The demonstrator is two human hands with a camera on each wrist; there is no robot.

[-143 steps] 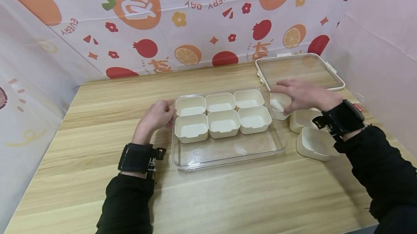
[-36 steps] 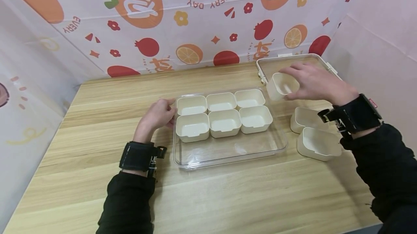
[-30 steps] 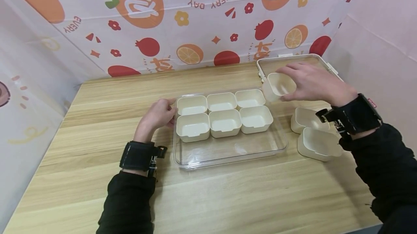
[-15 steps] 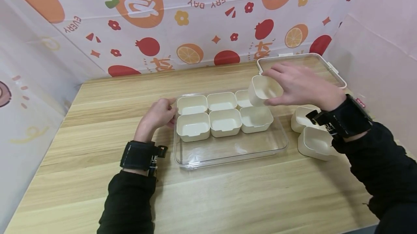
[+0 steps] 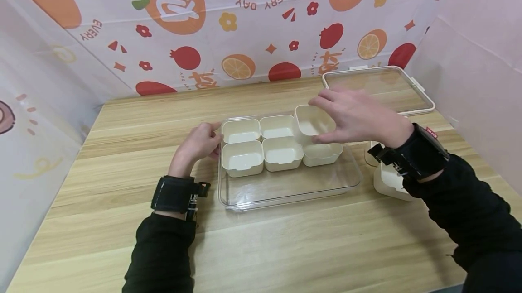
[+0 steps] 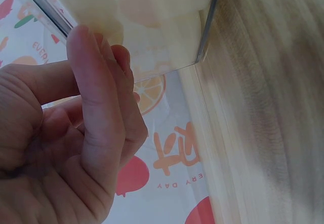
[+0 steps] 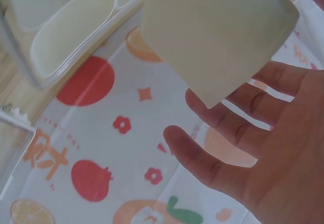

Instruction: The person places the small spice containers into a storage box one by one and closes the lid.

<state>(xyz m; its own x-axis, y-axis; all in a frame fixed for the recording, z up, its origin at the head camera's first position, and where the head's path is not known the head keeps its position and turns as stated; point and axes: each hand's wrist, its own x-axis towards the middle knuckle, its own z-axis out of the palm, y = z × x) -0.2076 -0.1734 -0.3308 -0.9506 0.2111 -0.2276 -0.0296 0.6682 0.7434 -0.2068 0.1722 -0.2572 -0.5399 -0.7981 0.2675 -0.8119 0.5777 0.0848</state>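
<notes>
R-wrist cam only: your finger (image 7: 191,152) stood off cup (image 7: 217,39) | head cam: R hand (image 5: 359,114) pinched it, L hand (image 5: 197,144) touched tray (image 5: 285,186), grip unclear | backdrop (image 5: 257,35) read "EVERY DAY", inv.

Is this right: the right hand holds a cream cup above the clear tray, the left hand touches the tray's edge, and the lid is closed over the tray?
Almost: the head view shows the lid off the tray, at the back right of the table. The right hand holds a cream cup above the tray, and the left hand touches the tray's edge.
</notes>
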